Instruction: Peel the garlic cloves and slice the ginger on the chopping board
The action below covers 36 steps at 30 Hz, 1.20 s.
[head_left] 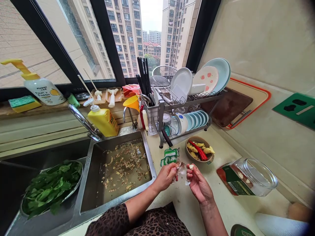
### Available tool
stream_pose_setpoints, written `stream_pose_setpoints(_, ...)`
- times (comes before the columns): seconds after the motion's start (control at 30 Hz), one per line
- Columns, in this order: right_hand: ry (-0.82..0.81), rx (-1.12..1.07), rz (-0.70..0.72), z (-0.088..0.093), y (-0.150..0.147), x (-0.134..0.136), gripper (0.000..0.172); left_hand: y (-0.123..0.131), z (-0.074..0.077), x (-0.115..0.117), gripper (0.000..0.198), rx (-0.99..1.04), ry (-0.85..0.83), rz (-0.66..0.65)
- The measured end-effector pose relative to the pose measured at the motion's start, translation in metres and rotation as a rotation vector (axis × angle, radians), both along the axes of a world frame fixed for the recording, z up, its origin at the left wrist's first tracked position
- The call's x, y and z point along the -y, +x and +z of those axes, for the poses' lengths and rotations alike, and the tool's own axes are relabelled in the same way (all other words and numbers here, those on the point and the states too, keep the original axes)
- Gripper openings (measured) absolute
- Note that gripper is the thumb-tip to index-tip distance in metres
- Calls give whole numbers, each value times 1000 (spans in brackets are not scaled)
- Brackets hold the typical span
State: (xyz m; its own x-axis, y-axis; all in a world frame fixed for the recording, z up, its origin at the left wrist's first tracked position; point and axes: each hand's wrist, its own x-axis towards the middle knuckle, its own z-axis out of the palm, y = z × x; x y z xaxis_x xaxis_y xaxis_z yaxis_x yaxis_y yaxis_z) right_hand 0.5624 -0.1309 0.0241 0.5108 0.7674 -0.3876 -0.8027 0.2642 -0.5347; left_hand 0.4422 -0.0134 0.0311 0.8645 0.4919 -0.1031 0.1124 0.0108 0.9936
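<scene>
The front edge of the table [223, 144] is largely hidden by a leopard-print garment [157, 224], and the right forearm runs out of view at the bottom. Over that front part, the left hand's [166, 177] fingers are closed on a thin papery scrap [181, 169], whose outline is hard to make out. The right hand [201, 188] pinches a white clove [191, 167] between thumb and fingertips; a pale flake [187, 182] hangs just below. Toward the front right corner, a dark green lid [242, 231] is cut off by the view, and a white cylinder [280, 224] is blurred, with a brownish shape beside it too unclear to name.

Near the table's right edge, a clear jar [232, 178] lies on its side, mouth uncovered, with a few pale pieces showing past its label. Farther back, a bowl [188, 152] holds ginger [193, 149] and red chillies [201, 152], in front of the dish rack [161, 123] at the back edge. Along the left edge, the sink [151, 160] has cloudy water with floating scraps in one basin and a bowl of green leaves [54, 185] in the other.
</scene>
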Motion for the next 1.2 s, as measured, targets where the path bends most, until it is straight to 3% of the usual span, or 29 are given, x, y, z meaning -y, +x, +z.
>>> stream_pose_setpoints(0.17, 25, -12, -47, -7, -1, -3, 22, 6, -3, 7, 25, 50, 39, 33)
stream_pose_setpoints(0.37, 58, 10, -143, -13, -2, -9, 13, 12, -15, 19, 35, 34, 234, 84)
stream_pose_setpoints(0.57, 59, 2, -223, 2, -21, -18, 16, 19, -15, 26, 32, 17, 395, 94)
stream_pose_setpoints(0.7, 19, 153, -180, 14, -26, -11, 22, 25, -30, 22, 37, -1, 356, 69)
stream_pose_setpoints(0.77, -108, 389, -143, 23, -19, 2, 24, 27, -41, 18, 40, -8, 159, 110)
stream_pose_setpoints(0.83, -310, 747, -179, 38, -2, 23, 26, 27, -47, 13, 39, -58, -193, 169)
stream_pose_setpoints(0.93, -662, 1271, -467, 69, 39, 64, 30, 27, -41, 3, 35, -108, -742, 195)
stream_pose_setpoints(1.0, -1053, 1523, -717, 88, 73, 91, 33, 26, -29, -1, 31, -89, -1012, 185)
stream_pose_setpoints(1.03, -1281, 1607, -737, 94, 91, 102, 34, 26, -23, -1, 28, -69, -1114, 179)
stream_pose_setpoints(1.07, -1469, 1677, -691, 97, 109, 112, 32, 25, -18, -1, 25, -48, -1194, 175)
stream_pose_setpoints(1.1, -1601, 1731, -547, 98, 125, 119, 28, 24, -13, 0, 22, -29, -1253, 170)
stream_pose_setpoints(1.2, -1758, 1738, -150, 93, 159, 129, 19, 23, -5, 2, 15, -10, -1322, 158)
